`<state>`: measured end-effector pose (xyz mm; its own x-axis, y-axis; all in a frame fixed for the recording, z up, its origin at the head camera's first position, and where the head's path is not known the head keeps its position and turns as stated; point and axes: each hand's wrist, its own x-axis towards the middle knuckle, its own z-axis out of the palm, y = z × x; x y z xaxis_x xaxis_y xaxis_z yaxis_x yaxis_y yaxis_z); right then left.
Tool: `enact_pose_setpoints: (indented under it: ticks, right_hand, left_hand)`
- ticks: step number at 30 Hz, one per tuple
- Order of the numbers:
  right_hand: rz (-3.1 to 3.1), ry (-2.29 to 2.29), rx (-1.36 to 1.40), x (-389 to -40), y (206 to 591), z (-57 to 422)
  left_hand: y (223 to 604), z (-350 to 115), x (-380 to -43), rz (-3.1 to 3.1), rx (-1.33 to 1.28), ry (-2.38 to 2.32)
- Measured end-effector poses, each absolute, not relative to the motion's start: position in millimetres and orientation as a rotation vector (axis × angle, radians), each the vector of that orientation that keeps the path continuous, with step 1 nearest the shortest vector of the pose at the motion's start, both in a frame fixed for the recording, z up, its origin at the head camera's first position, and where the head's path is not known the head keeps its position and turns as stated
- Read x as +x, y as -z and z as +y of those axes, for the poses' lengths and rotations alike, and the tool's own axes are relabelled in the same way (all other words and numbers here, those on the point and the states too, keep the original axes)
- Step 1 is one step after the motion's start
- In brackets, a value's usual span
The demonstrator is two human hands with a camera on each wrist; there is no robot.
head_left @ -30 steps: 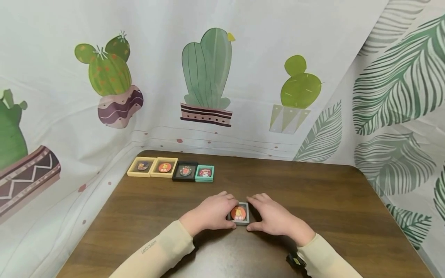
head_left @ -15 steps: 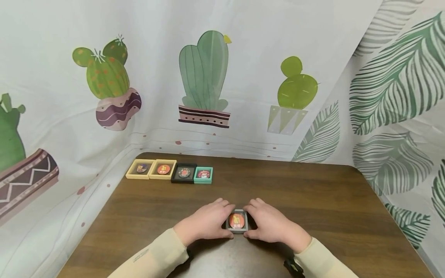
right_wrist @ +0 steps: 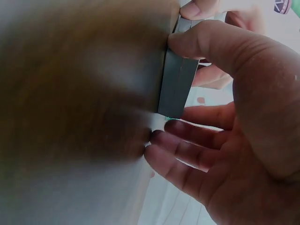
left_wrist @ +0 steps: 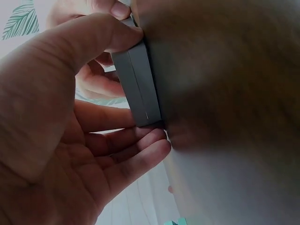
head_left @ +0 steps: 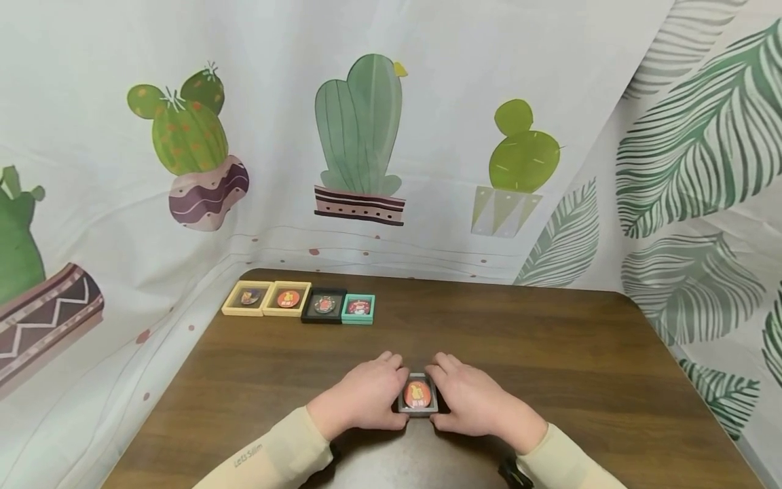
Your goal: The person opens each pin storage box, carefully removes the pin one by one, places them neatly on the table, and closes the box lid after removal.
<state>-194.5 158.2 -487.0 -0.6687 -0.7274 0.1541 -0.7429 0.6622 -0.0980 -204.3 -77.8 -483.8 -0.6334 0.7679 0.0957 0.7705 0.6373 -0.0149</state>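
A small grey square display case [head_left: 418, 412] with a round red-and-yellow badge [head_left: 417, 393] in it lies flat on the brown table [head_left: 519, 339], in front of the person. My left hand [head_left: 369, 394] holds its left side, thumb at the near edge and fingers toward the far edge. On the opposite side my right hand [head_left: 470, 397] grips it the same way. Close up in the left wrist view, the case's grey side wall [left_wrist: 137, 84] shows a thin seam under the thumb. The right wrist view shows the other side wall [right_wrist: 177, 86], the right thumb pressing its near corner.
At the table's far left stands a touching row of similar cases: two yellow ones [head_left: 247, 312] [head_left: 282, 312], a black one [head_left: 321, 320] and a smaller teal one [head_left: 357, 321], each with a badge. Behind hangs a white cactus-print cloth [head_left: 440, 136].
The grey case and both hands have shifted a little toward the person. My right hand has come in closer against the case's right side. The row of cases stays put.
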Motion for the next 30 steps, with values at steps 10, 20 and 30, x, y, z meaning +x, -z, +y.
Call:
enact_pose_setpoints:
  ticks: [10, 20, 30]
  right_hand:
    - [-2.75, -0.229, 1.237, -190, 487, 153]
    - [-2.728, -0.205, 1.219, -189, 489, 146]
    - [-2.704, -0.229, 1.251, -191, 486, 147]
  left_hand:
    - [482, -76, -203, -2.671, -1.321, 0.005]
    - [484, -76, -202, -2.668, -1.32, -0.052]
    - [486, -74, -203, -2.693, -1.281, -0.071]
